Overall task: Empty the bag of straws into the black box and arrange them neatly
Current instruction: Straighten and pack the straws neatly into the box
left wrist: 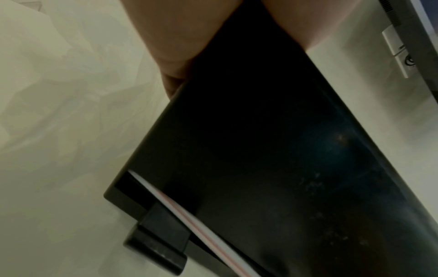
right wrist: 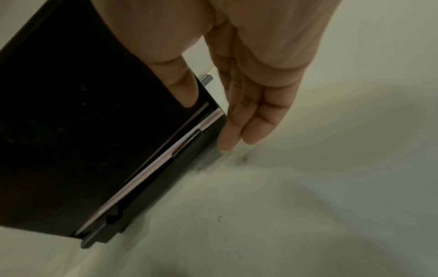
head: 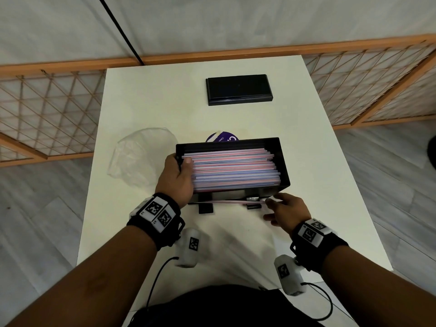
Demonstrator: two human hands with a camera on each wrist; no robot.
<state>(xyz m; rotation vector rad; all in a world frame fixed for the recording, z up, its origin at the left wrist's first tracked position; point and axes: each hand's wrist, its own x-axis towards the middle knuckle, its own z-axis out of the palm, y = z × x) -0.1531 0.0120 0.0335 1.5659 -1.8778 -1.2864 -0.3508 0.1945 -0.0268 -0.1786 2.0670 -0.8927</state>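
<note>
A black box (head: 284,166) stands in the middle of the white table (head: 318,185), packed with pink, blue and white striped straws (head: 233,168) lying lengthwise. My left hand (head: 179,175) grips the box's left end wall, thumb inside on the straw ends; in the left wrist view the fingers (left wrist: 175,56) wrap the outside of the box (left wrist: 260,150). One loose straw (head: 236,202) lies along the slot at the box's front foot, also visible as the straw (left wrist: 189,211) and the straw (right wrist: 166,155). My right hand (head: 280,208) is at that straw's right end, fingers (right wrist: 249,121) straight beside the box corner, thumb against the front.
The empty clear plastic bag (head: 141,156) lies crumpled left of the box. A black lid (head: 238,88) sits at the table's far end. A purple round label (head: 224,136) peeks out behind the box. A wooden lattice screen (head: 47,109) stands beyond the table.
</note>
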